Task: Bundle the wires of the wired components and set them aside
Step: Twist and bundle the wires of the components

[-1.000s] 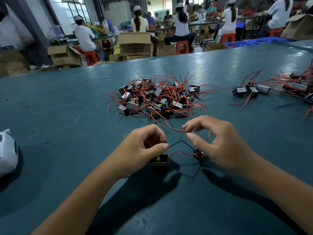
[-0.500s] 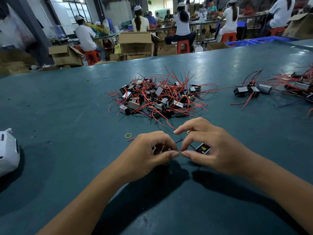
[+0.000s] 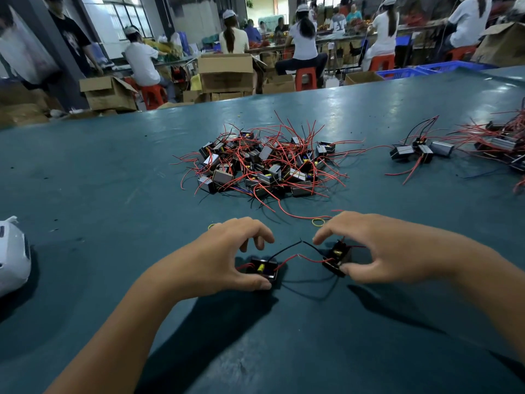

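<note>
Two small black box components lie on the teal table in front of me, joined by twisted red and black wires (image 3: 298, 251). My left hand (image 3: 227, 257) arches over the left component (image 3: 262, 268), its thumb against the near edge and fingers curled above. My right hand (image 3: 380, 248) holds the right component (image 3: 338, 257), tilted, between thumb and fingers. A heap of loose components with red wires (image 3: 264, 163) sits further back at the centre.
A yellow rubber band (image 3: 318, 222) lies just beyond my right hand, another (image 3: 211, 225) beside my left. Bundled components (image 3: 417, 152) and more red-wired parts (image 3: 505, 140) lie at the right. A white object (image 3: 12, 254) sits at the left edge.
My hands were pinched together over the wire ends; they have now drawn apart, so the two components sit separated with the joined wires stretched between them.
</note>
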Available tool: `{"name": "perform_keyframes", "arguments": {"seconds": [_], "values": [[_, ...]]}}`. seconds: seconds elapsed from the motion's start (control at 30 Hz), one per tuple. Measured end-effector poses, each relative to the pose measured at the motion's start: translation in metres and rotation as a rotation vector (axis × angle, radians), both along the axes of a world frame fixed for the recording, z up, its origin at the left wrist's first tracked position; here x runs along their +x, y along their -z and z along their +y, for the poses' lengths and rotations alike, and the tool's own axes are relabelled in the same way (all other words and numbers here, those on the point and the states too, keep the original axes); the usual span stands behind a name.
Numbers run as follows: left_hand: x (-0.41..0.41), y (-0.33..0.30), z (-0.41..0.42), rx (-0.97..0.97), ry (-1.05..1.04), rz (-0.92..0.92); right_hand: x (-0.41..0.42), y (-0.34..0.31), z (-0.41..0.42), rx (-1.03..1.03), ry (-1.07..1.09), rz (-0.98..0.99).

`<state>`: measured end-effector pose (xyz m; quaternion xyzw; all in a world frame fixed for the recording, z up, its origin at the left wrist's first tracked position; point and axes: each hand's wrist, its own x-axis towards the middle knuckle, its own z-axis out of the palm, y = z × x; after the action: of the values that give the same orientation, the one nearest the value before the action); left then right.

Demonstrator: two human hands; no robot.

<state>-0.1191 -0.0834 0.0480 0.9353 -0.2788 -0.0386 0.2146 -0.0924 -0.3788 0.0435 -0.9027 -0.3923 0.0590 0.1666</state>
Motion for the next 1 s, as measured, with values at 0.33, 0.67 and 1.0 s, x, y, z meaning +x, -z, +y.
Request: {"name": "perform_keyframes", "arguments": {"seconds": [0.33, 0.67, 1.0], "values": [[0.002, 0.005, -0.007, -0.077, -0.059, -0.049, 0.000, 0.000, 0.008, -0.057, 0.125, -0.172], [0.003, 0.019, -0.024, -0.596, -0.224, 0.322, -0.009, 0.002, 0.022, 0.455, 0.318, 0.087], [-0.001, 0.029, -0.036, -0.083, -0.285, -0.084, -0.010, 0.017, 0.031, 0.074, 0.396, -0.081]]}}
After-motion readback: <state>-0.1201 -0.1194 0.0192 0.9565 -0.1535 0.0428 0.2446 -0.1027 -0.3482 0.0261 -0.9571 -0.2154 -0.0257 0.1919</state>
